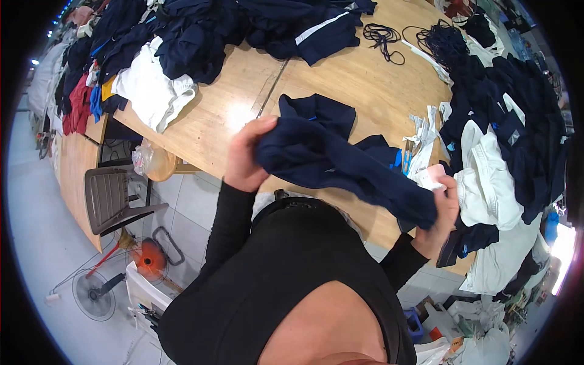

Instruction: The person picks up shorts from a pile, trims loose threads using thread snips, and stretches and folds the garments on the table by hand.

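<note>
A navy garment (347, 161) is stretched between my two hands above the near side of the wooden table. My left hand (247, 155) grips its bunched left end, thumb on top and most fingers hidden behind the cloth. At the lower right end, my right hand (441, 210) is closed on the fabric. A small pale pink-and-white piece (431, 176) shows beside the right fingers; whether they hold it too, I cannot tell. More navy cloth (319, 112) lies on the table just behind the held garment.
Navy garments (201, 30) heap along the far left, with white shorts (159, 82) at their edge. Dark cords (384, 41) lie far right. Navy and white clothes (486, 176) pile to the right, near white strips (426, 137). A brown chair (108, 194) and a fan (94, 295) stand left.
</note>
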`<action>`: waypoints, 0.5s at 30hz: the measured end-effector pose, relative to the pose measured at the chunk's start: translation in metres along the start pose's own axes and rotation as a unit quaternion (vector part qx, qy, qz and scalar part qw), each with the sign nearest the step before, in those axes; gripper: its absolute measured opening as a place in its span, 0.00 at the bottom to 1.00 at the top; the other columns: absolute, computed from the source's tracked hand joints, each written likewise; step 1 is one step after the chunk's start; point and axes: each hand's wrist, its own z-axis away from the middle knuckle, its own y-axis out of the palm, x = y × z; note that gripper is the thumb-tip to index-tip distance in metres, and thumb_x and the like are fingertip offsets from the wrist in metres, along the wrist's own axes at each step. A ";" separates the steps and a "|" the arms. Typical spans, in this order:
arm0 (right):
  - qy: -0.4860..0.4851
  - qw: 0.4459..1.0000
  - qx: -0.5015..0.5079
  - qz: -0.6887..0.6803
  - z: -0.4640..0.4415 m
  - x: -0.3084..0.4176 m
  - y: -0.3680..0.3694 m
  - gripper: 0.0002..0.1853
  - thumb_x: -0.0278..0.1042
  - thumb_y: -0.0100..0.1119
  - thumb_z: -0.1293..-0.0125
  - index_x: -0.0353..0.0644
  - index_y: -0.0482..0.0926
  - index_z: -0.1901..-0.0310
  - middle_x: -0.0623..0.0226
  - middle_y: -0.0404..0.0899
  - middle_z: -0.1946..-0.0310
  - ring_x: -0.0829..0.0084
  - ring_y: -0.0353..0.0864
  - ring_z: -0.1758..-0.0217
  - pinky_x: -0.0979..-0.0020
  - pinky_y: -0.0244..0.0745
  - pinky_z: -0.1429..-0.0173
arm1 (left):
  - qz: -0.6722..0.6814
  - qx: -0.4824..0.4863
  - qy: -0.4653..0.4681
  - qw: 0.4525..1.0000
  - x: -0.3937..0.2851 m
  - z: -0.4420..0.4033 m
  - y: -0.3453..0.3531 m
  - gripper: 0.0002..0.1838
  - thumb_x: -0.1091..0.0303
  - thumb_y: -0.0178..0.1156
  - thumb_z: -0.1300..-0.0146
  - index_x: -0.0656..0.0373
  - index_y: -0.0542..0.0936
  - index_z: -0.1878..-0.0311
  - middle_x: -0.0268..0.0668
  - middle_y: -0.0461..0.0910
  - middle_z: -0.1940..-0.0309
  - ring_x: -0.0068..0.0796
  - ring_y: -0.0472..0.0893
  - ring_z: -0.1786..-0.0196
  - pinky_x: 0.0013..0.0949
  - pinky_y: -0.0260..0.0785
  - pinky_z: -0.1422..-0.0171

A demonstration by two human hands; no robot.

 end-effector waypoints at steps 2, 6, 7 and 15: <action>-0.034 0.950 -0.008 0.310 -0.006 -0.020 0.009 0.15 0.20 0.66 0.27 0.37 0.85 0.41 0.61 0.89 0.53 0.69 0.91 0.50 0.71 0.84 0.44 | -0.073 -0.031 -0.010 0.997 0.024 -0.006 0.001 0.23 0.57 0.57 0.16 0.66 0.82 0.32 0.47 0.88 0.37 0.40 0.89 0.35 0.45 0.79 0.24; -0.192 0.897 0.102 0.385 0.009 -0.033 0.058 0.20 0.17 0.73 0.34 0.36 0.89 0.40 0.59 0.91 0.54 0.68 0.91 0.50 0.66 0.82 0.40 | -0.103 0.003 -0.080 0.991 0.049 -0.005 -0.001 0.26 0.53 0.52 0.10 0.67 0.79 0.27 0.43 0.87 0.35 0.31 0.88 0.36 0.36 0.81 0.28; -0.174 0.923 0.152 0.308 0.015 -0.032 0.073 0.22 0.18 0.75 0.36 0.37 0.89 0.39 0.58 0.91 0.53 0.67 0.91 0.51 0.66 0.83 0.41 | -0.122 0.026 -0.096 0.987 0.053 -0.008 -0.004 0.25 0.54 0.51 0.10 0.66 0.78 0.26 0.39 0.87 0.35 0.28 0.88 0.37 0.34 0.81 0.28; -0.319 0.860 0.186 0.352 0.014 -0.052 0.123 0.09 0.19 0.78 0.36 0.35 0.90 0.55 0.61 0.86 0.68 0.64 0.85 0.67 0.67 0.78 0.61 | -0.176 0.054 -0.081 0.980 0.056 -0.010 0.005 0.19 0.59 0.52 0.10 0.60 0.80 0.29 0.31 0.88 0.41 0.20 0.85 0.38 0.30 0.77 0.32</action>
